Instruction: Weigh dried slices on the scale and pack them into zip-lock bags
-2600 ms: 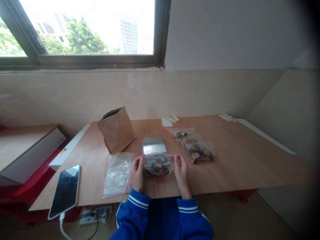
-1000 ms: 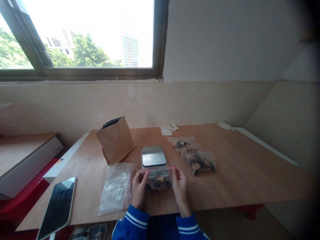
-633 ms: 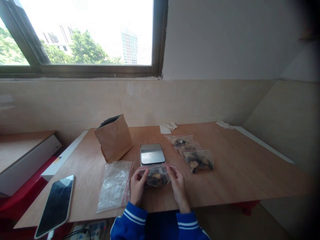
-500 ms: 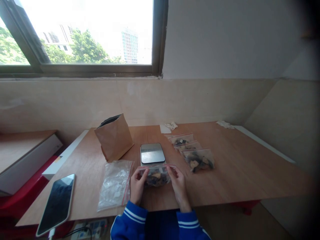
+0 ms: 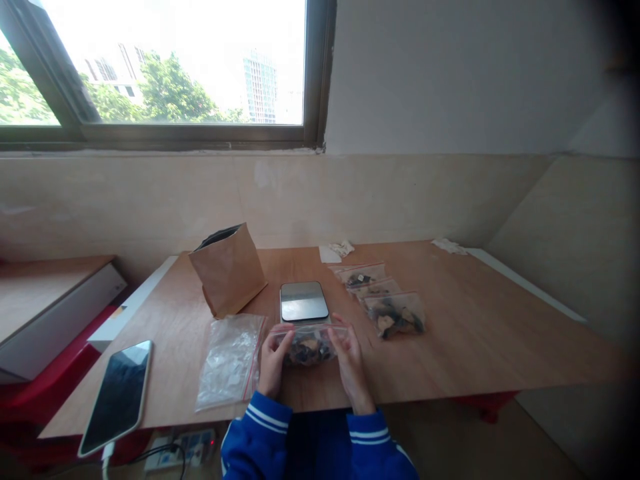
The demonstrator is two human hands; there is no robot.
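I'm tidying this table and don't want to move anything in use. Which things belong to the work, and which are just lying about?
In use: left hand, right hand, the zip bag of dark pieces they hold, scale, three filled zip bags, clear zip bag, paper bag.
Lying about: phone, tissue, power strip.

My right hand [image 5: 351, 353] has room to swing out over the desk [image 5: 475, 320] past the filled zip bags [image 5: 395, 315]. Straight ahead, the digital scale [image 5: 304, 301] stands in the way; just beside my left hand [image 5: 273, 363] lies a flattened plastic zip bag [image 5: 230, 363], with the kraft paper bag [image 5: 227, 270] behind it.
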